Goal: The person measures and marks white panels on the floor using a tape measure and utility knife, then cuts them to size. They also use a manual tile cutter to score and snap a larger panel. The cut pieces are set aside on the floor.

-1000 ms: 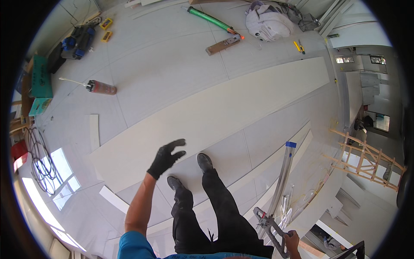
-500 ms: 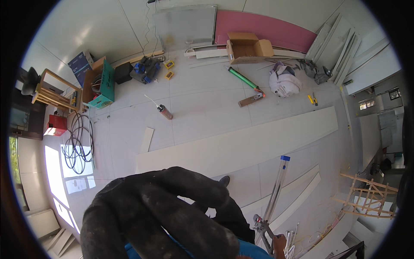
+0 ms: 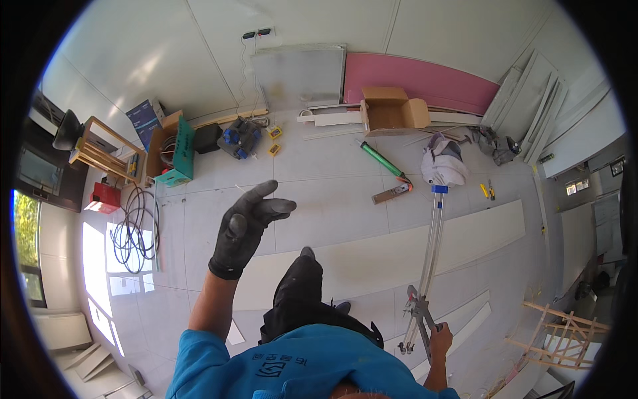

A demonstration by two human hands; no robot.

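Note:
My left hand (image 3: 240,229), in a dark grey work glove, is raised over the floor left of centre. Its fingers are apart and nothing is held. A sealant cartridge seen on the floor a moment ago is now mostly behind this hand. At the lower right, my bare right hand (image 3: 440,338) is closed round the grey handle of a caulking gun (image 3: 434,243). The gun has a long, see-through frame of silver rails with a blue front end. It points away from me, over a long white panel (image 3: 478,234) on the floor.
Beyond the panel lie a green tube-shaped tool (image 3: 377,160), a whitish bag (image 3: 444,163) and yellow-handled tools (image 3: 488,191). An open cardboard box (image 3: 392,113) stands by the far wall. At left are a coiled hose (image 3: 135,229), a teal box (image 3: 179,163) and a wooden stool (image 3: 109,156).
My left hand has drawn back from close to the camera, away and up over the floor. The caulking gun has swung slightly, its blue end now farther off. The view has tilted up.

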